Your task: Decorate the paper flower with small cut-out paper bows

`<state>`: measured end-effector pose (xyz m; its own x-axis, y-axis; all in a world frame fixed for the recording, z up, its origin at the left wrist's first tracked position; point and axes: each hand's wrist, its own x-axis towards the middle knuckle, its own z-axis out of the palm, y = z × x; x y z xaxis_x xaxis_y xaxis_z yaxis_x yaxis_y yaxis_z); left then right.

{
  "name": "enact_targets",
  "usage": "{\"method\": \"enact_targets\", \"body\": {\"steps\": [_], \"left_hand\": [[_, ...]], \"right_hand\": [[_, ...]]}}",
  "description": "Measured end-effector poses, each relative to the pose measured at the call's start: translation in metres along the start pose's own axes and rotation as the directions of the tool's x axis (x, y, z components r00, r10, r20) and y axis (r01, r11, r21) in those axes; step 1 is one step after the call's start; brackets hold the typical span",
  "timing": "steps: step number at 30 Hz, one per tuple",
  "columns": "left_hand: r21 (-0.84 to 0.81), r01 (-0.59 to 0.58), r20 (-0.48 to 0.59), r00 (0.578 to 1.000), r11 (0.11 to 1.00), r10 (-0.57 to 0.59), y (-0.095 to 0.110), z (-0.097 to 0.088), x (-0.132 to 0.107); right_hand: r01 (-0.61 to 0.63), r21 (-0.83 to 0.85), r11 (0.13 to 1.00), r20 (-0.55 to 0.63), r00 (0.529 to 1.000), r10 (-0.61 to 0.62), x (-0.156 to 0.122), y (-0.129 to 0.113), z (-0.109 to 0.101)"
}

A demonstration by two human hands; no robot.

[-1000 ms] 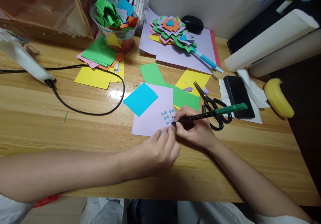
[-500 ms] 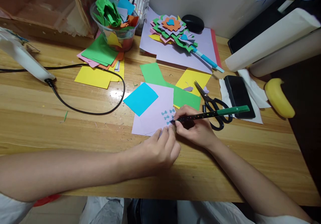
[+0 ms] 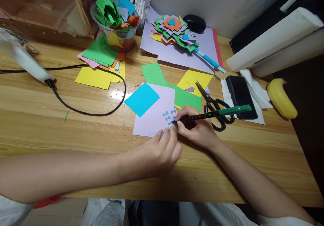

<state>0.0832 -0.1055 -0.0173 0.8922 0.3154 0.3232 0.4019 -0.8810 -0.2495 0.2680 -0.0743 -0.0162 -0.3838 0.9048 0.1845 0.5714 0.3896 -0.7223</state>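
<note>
My right hand (image 3: 196, 128) grips a black pen with a green cap (image 3: 215, 114). Its tip rests on a lilac paper sheet (image 3: 157, 116), beside several small blue marks (image 3: 169, 116). My left hand (image 3: 158, 151) lies on the near edge of that sheet, fingers curled and pressing it down. A blue paper square (image 3: 141, 99) lies on the sheet's far left corner. Black scissors (image 3: 214, 106) lie just beyond my right hand.
Green paper (image 3: 187, 97) and yellow paper (image 3: 193, 79) lie behind the sheet. A layered paper flower (image 3: 173, 30), a scrap-filled cup (image 3: 115, 20) and a paper stack (image 3: 100, 60) sit farther back. A glue gun (image 3: 24, 58) with its black cord (image 3: 88, 111) lies left. A phone (image 3: 239, 96) and banana (image 3: 280, 97) lie right.
The pen tip shifted very slightly over the lilac sheet. Both hands stay in place.
</note>
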Motion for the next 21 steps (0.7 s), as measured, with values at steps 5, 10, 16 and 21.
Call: {"method": "enact_targets", "body": {"steps": [5, 10, 16, 21], "left_hand": [[-0.013, -0.001, 0.004, 1.0, 1.0, 0.001, 0.0001, 0.0011, 0.0], [-0.019, 0.003, 0.008, 1.0, 1.0, -0.003, 0.0004, 0.001, -0.0006], [-0.027, 0.003, -0.001, 1.0, 1.0, -0.003, 0.0, 0.0012, -0.0003], [-0.023, 0.004, -0.004, 1.0, 1.0, -0.005, -0.0006, -0.0001, 0.0005]], "right_hand": [[0.009, 0.006, 1.0, 0.001, 1.0, -0.009, 0.0005, 0.0, 0.0001], [-0.006, 0.002, 1.0, 0.007, 1.0, 0.006, -0.0001, 0.0003, -0.0004], [-0.012, 0.001, 1.0, 0.003, 1.0, 0.012, 0.0, -0.0005, -0.0006], [-0.006, 0.008, 1.0, -0.001, 1.0, 0.006, 0.0, -0.0012, -0.0009]]}}
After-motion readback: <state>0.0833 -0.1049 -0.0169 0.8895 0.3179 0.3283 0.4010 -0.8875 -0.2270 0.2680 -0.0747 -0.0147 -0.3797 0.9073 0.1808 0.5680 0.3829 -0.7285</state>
